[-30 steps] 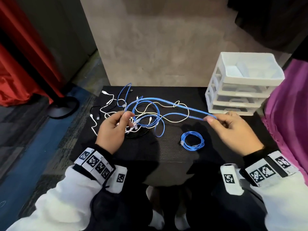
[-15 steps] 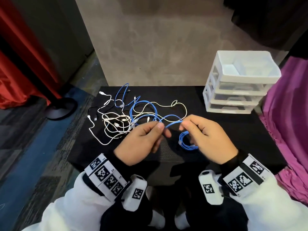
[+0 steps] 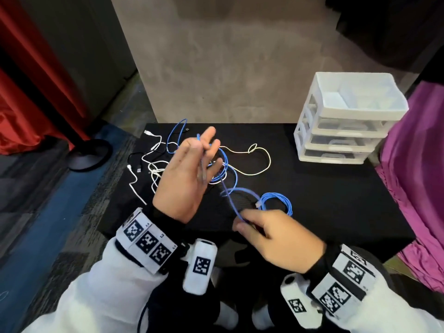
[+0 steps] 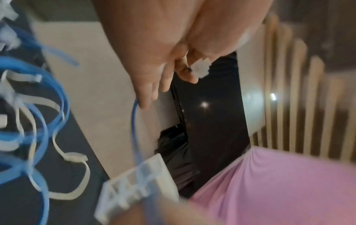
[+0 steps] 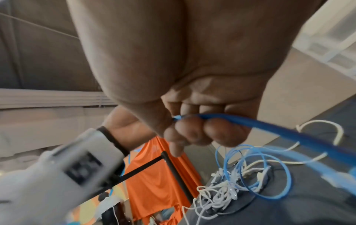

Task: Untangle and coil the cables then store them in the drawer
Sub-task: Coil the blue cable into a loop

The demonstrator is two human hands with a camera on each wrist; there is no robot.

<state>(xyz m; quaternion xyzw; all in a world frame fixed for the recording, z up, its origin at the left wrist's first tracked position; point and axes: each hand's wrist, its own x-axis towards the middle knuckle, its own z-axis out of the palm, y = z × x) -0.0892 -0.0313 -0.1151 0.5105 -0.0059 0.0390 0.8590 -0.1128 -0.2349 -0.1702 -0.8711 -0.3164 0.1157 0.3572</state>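
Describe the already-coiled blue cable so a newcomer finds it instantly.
On the black table, look just beyond the right hand. There lies the coiled blue cable, a neat round bundle. Unlike the loose tangle further left, it lies alone and tidy.

Red curtain, black stand base, seemingly purple cloth.

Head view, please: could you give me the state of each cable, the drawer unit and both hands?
Left hand: raised, fingers spread, blue cable looped round them.
Right hand: pinches the blue cable.
Blue cable: partly wound, stretched between the hands.
Coiled blue cable: coiled, lying on the table.
White cables: tangled.
Cream cable: loose, uncoiled.
Drawer unit: drawers shut.
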